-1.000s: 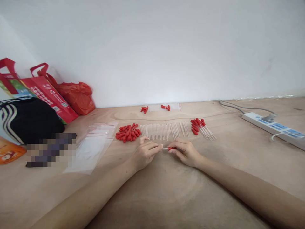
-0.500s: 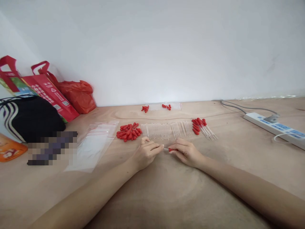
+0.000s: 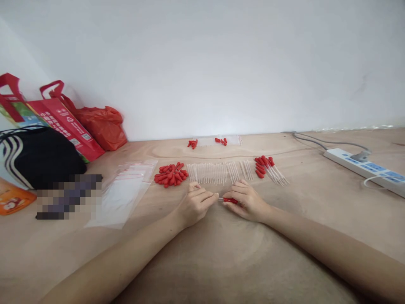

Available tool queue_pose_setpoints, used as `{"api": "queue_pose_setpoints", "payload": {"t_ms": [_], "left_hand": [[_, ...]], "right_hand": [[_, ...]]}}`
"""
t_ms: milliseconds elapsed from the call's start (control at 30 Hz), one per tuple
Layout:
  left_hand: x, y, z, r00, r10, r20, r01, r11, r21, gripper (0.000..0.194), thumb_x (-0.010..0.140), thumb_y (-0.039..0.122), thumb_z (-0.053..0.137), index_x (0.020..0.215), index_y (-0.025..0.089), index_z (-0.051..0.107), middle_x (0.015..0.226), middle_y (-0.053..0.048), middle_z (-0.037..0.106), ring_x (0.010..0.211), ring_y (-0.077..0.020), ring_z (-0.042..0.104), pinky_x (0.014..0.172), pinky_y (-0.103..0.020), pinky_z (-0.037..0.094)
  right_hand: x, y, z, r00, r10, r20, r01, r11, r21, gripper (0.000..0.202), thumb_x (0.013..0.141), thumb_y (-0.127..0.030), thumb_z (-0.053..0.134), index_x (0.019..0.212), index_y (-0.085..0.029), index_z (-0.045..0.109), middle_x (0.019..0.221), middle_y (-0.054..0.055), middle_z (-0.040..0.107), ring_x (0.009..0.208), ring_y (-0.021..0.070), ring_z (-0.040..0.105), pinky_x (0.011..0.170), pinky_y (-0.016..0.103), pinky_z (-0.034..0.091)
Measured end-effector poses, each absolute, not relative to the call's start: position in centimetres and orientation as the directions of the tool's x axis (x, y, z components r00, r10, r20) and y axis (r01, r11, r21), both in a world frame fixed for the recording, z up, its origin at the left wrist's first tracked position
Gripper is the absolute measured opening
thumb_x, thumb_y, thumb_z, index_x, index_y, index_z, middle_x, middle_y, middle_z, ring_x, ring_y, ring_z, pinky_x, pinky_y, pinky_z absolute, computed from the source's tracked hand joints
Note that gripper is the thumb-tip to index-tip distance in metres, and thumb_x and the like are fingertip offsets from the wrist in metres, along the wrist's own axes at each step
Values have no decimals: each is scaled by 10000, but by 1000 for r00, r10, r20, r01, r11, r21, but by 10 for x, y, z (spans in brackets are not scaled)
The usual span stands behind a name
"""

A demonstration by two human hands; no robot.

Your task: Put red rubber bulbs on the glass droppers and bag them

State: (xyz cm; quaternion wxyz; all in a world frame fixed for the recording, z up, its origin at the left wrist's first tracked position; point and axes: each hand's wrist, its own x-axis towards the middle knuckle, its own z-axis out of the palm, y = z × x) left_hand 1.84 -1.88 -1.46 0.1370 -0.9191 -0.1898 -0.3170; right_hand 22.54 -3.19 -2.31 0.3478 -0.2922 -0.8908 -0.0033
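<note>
My left hand (image 3: 196, 204) pinches a thin clear dropper tube (image 3: 220, 199), most of it hidden behind the fingers. My right hand (image 3: 248, 202) is closed on a red rubber bulb (image 3: 230, 200), which meets the tube's right end. Both hands rest low over the wooden table, fingertips a short way apart. Just beyond them lies a row of clear glass tubes (image 3: 209, 173). A heap of loose red bulbs (image 3: 171, 175) sits left of that row. To its right are several droppers with bulbs fitted (image 3: 277, 173), beside a few more red bulbs (image 3: 260, 172).
Flat clear zip bags (image 3: 126, 190) lie at the left. Farther left stand a black bag (image 3: 47, 156), a red shopping bag (image 3: 68, 126) and a red plastic bag (image 3: 103, 126). A power strip (image 3: 367, 169) with cables sits at the right. More bulbs (image 3: 192, 144) lie near the wall.
My right thumb and fingers have opened a little around the red bulb, so more of it shows. The left hand has barely moved and keeps its pinch on the tube.
</note>
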Motion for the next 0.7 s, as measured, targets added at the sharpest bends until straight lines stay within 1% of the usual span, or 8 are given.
{"api": "queue_pose_setpoints", "payload": {"t_ms": [300, 433, 500, 533, 567, 633, 700], "left_hand": [[23, -22, -12, 732, 243, 637, 431, -888, -156, 216, 823, 61, 407, 917, 170, 567, 721, 13, 669, 570, -90, 546, 749, -323, 285], [22, -21, -14, 726, 261, 636, 439, -888, -138, 224, 834, 82, 397, 920, 186, 576, 722, 16, 671, 576, -89, 556, 754, -324, 284], [23, -20, -14, 719, 262, 644, 438, -890, -126, 222, 834, 85, 396, 917, 186, 576, 723, 15, 674, 570, -89, 557, 756, -324, 287], [23, -20, -14, 708, 269, 653, 440, -891, -110, 214, 835, 89, 400, 914, 184, 574, 729, 15, 677, 568, -88, 560, 757, -323, 289], [24, -20, -14, 690, 283, 666, 448, -890, -85, 198, 836, 94, 408, 907, 180, 572, 732, 13, 680, 568, -88, 564, 756, -322, 292], [26, -20, -14, 636, 328, 699, 471, -882, -15, 152, 840, 121, 433, 883, 172, 570, 713, 10, 681, 566, -90, 577, 754, -318, 303], [28, -20, -15, 571, 373, 731, 491, -869, 60, 118, 841, 153, 455, 866, 167, 569, 676, 10, 676, 563, -93, 590, 758, -317, 315]], "right_hand": [[223, -33, -23, -591, 527, 610, 531, 824, -197, 156, 833, -280, 449, 812, -180, 567, 699, 24, 611, 663, 135, 517, 641, 291, 310], [222, -33, -22, -588, 537, 605, 552, 813, -185, 170, 834, -292, 445, 801, -182, 570, 683, 27, 605, 653, 135, 524, 640, 294, 312], [222, -33, -22, -573, 551, 607, 556, 805, -206, 174, 832, -295, 448, 792, -181, 575, 683, 32, 606, 658, 140, 531, 645, 299, 324], [222, -32, -21, -557, 565, 609, 550, 800, -240, 170, 828, -297, 456, 789, -182, 576, 690, 35, 607, 667, 143, 536, 651, 302, 336], [222, -31, -21, -528, 592, 609, 535, 788, -303, 162, 823, -300, 466, 793, -184, 576, 705, 39, 611, 679, 145, 542, 657, 302, 355], [220, -30, -23, -418, 687, 595, 461, 724, -513, 147, 804, -321, 501, 829, -192, 567, 744, 41, 618, 698, 146, 557, 659, 297, 401], [215, -30, -25, -288, 797, 531, 313, 603, -734, 190, 769, -361, 547, 869, -200, 542, 757, 32, 615, 698, 141, 569, 647, 287, 442]]}}
